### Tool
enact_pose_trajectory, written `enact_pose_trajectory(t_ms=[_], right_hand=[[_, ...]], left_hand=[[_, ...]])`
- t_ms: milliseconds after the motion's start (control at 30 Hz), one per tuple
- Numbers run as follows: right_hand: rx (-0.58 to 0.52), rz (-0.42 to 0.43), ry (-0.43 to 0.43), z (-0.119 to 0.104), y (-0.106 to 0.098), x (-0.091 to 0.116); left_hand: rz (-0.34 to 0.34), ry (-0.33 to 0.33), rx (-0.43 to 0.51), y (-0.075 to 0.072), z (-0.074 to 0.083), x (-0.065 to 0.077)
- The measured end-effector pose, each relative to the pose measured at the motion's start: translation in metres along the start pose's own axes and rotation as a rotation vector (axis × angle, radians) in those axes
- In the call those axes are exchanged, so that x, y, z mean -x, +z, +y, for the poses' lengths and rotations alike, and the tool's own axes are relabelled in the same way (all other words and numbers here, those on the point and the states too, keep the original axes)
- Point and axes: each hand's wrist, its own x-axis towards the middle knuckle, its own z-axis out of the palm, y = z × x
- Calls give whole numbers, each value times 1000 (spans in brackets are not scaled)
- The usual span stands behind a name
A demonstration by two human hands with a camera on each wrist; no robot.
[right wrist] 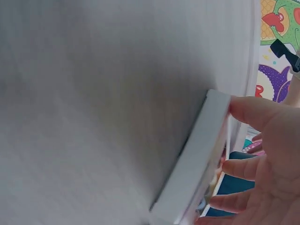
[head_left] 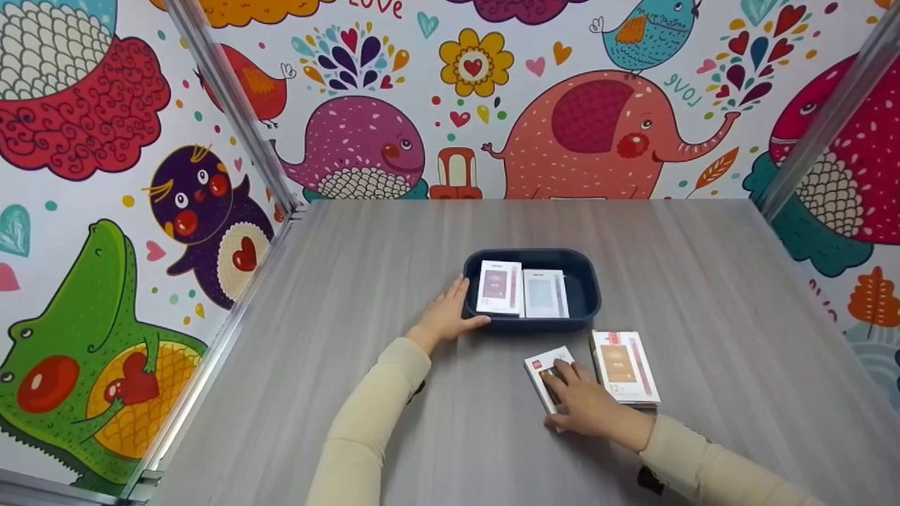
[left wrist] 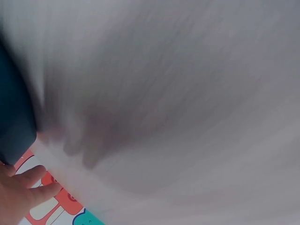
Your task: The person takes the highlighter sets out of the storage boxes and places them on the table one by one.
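My left hand (head_left: 444,314) touches the left end of a dark blue bin (head_left: 589,323), its fingers straight along the wall and its thumb near the front rim. Two flat white boxes lie in the bin: one with a purple panel (head_left: 498,287) and one with a pale blue panel (head_left: 545,292). My right hand (head_left: 587,402) rests on a white box with a dark picture panel (head_left: 548,361) on the table, partly hidden by the fingers. In the right wrist view the thumb touches an edge of this white box (right wrist: 197,154), with extended fingers over its face.
Just right of that hand lies a white box with an orange-brown panel (head_left: 624,367), marked 12. The grey wood-grain table (head_left: 394,239) meets cartoon-printed walls (head_left: 450,105) at the back and sides, with metal posts (head_left: 242,105) at the corners.
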Motion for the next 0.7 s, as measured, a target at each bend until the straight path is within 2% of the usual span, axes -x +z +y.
enact_pose_trajectory(t_ms=[167, 400, 467, 700], right_hand=[[12, 28, 22, 2, 2, 1], [0, -2, 209, 0, -1, -1], [17, 10, 238, -1, 0, -2], [185, 178, 181, -2, 6, -5]], left_hand=[[4, 3, -5, -1, 0, 0], [6, 5, -3, -1, 0, 0], [4, 4, -1, -2, 0, 0], [-2, 5, -12, -2, 1, 1]])
